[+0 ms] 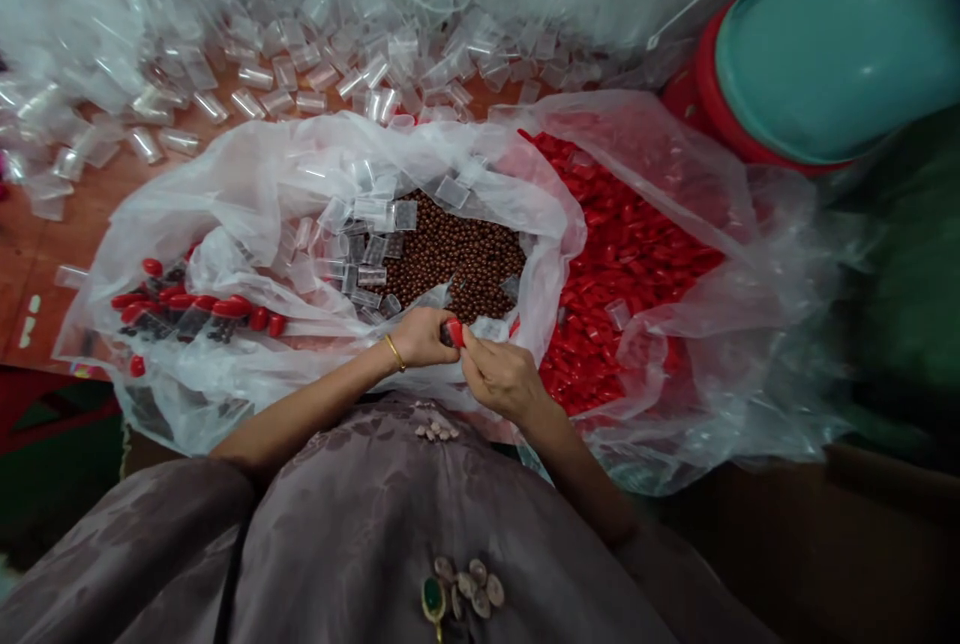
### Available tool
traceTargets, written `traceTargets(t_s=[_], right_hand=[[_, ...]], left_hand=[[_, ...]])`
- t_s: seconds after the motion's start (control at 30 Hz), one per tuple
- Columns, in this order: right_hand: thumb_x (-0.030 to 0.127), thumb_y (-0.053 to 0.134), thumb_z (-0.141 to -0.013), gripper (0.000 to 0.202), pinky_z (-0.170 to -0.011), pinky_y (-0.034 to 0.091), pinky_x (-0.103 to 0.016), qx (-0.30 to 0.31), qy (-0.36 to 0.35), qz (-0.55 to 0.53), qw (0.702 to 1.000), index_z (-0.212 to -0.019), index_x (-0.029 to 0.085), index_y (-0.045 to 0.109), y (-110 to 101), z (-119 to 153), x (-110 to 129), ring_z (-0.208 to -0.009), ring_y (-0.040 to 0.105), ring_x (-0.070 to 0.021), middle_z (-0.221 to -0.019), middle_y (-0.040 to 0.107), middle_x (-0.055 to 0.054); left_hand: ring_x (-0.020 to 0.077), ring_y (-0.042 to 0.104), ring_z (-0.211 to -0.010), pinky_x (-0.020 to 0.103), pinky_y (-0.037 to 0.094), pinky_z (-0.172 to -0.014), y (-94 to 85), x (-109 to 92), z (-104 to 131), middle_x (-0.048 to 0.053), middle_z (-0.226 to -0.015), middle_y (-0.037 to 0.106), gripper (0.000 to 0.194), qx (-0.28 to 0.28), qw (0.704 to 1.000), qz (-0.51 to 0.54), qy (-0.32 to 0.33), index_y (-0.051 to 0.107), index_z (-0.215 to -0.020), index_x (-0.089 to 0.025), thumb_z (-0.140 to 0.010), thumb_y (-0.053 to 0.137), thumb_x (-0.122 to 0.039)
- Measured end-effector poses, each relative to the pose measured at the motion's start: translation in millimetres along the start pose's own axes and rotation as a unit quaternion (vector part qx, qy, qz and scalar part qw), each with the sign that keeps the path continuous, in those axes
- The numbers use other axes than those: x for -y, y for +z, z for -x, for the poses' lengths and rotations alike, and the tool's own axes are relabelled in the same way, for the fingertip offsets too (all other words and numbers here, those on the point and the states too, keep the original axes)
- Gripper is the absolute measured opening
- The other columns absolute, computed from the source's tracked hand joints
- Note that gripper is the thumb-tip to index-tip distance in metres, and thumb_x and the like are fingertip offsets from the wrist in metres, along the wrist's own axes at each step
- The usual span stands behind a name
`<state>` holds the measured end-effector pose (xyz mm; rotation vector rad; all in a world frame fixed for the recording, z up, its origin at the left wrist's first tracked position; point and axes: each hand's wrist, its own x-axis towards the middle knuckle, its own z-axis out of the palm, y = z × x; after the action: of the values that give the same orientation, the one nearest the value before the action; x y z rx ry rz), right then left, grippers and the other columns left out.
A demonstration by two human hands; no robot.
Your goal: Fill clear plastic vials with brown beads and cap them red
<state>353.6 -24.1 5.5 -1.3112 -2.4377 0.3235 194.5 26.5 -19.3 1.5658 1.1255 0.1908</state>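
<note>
My left hand [425,336] is closed around a small clear container, mostly hidden by the fingers, with dark contents showing. A red cap [456,331] sits at its end, and my right hand [501,376] pinches that cap between thumb and fingers. Both hands meet just in front of a heap of small brown balls [465,259] lying in an opened plastic bag [277,159]. Clear plastic containers [371,214] lie on the left part of the heap. To the right, many red caps [600,274] fill another clear bag.
Several filled containers with red caps [180,304] lie on plastic at the left. Many loose clear containers [300,64] spread along the back of the orange-red table [30,264]. A teal bucket [832,44] on a red base stands at back right.
</note>
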Motion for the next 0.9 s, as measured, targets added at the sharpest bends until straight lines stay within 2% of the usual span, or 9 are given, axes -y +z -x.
traceTargets(t_s=[0.1,0.17,0.23,0.33,0.47,0.63,0.73,0.8,0.9], right_hand=[[0.021,0.044,-0.086,0.024,-0.057,0.046,-0.025,-0.062,0.042,-0.054,0.996,-0.094,0.015,0.066,2.0,-1.6,-5.3,-0.056,0.059,-0.0130,-0.063,0.065,-0.004],[0.029,0.040,-0.089,0.028,-0.061,0.047,-0.025,-0.101,0.127,-0.134,0.978,-0.090,0.016,0.065,8.2,-6.6,-7.8,-0.061,0.060,-0.0135,-0.066,0.064,-0.004],[0.037,0.027,-0.093,0.040,-0.063,0.048,-0.026,-0.122,0.241,-0.250,0.930,-0.101,0.017,0.062,18.6,-14.6,-8.2,-0.065,0.059,-0.0132,-0.072,0.063,-0.003],[0.045,0.011,-0.093,0.055,-0.071,0.049,-0.027,-0.090,0.374,-0.407,0.829,-0.123,0.019,0.049,35.2,-27.0,-5.3,-0.072,0.058,-0.0122,-0.087,0.061,-0.004],[0.055,0.018,-0.090,0.060,-0.091,0.043,-0.032,-0.001,0.432,-0.492,0.756,-0.136,0.022,0.036,46.6,-31.7,2.3,-0.094,0.057,-0.0140,-0.107,0.058,-0.005],[0.067,0.023,-0.083,0.073,-0.098,0.037,-0.037,-0.006,0.433,-0.507,0.745,-0.129,0.015,0.045,59.2,-30.7,25.0,-0.103,0.053,-0.0188,-0.114,0.057,-0.009],[0.063,0.008,-0.086,0.074,-0.091,0.042,-0.037,-0.067,0.415,-0.532,0.735,-0.120,0.016,0.053,59.6,-35.9,25.7,-0.098,0.057,-0.0185,-0.111,0.060,-0.009],[0.057,0.009,-0.089,0.066,-0.088,0.044,-0.034,-0.128,0.399,-0.491,0.763,-0.114,0.018,0.057,47.9,-33.2,6.7,-0.096,0.058,-0.0172,-0.108,0.062,-0.008],[0.045,0.035,-0.087,0.041,-0.090,0.042,-0.033,-0.179,0.409,-0.267,0.854,-0.107,0.019,0.059,18.8,-9.4,-50.0,-0.100,0.055,-0.0186,-0.109,0.062,-0.008]], left_hand=[[0.0072,0.039,-0.049,0.020,0.027,-0.048,-4.2,-3.7,-4.1,-0.004,-0.050,0.047,0.008,0.011,0.996,-0.077,0.048,0.057,-0.058,-0.015,-0.059,0.057,-0.023],[0.0094,0.044,-0.051,0.021,0.030,-0.050,-3.6,-6.7,-4.4,-0.002,-0.054,0.053,0.010,0.020,0.989,-0.128,0.066,0.061,-0.063,-0.015,-0.060,0.057,-0.024],[0.0138,0.052,-0.056,0.024,0.034,-0.053,-0.5,-10.7,-2.4,0.001,-0.060,0.060,0.015,0.032,0.981,-0.178,0.074,0.064,-0.069,-0.016,-0.061,0.056,-0.027],[0.0210,0.060,-0.067,0.028,0.041,-0.059,4.8,-17.1,4.9,0.008,-0.072,0.066,0.022,0.055,0.968,-0.233,0.073,0.067,-0.078,-0.016,-0.064,0.056,-0.028],[0.0251,0.062,-0.074,0.033,0.045,-0.065,7.6,-19.5,16.3,0.013,-0.079,0.068,0.027,0.062,0.959,-0.272,0.055,0.067,-0.087,-0.014,-0.067,0.054,-0.028],[0.0218,0.062,-0.069,0.030,0.044,-0.061,5.8,-4.2,22.7,0.010,-0.074,0.067,0.021,0.081,0.954,-0.278,0.072,0.065,-0.079,-0.014,-0.067,0.054,-0.028],[0.0168,0.059,-0.063,0.026,0.041,-0.059,-5.5,18.9,35.3,0.005,-0.066,0.065,0.013,0.023,0.959,-0.269,0.089,0.062,-0.073,-0.017,-0.067,0.055,-0.027],[0.0148,0.057,-0.061,0.024,0.041,-0.059,-21.5,43.5,57.0,0.003,-0.061,0.062,0.012,-0.066,0.955,-0.278,0.079,0.059,-0.069,-0.018,-0.069,0.054,-0.028],[0.0142,0.055,-0.059,0.024,0.040,-0.059,-55.6,90.1,108.3,0.000,-0.059,0.059,0.021,-0.206,0.930,-0.304,-0.007,0.054,-0.064,-0.020,-0.072,0.053,-0.039]])
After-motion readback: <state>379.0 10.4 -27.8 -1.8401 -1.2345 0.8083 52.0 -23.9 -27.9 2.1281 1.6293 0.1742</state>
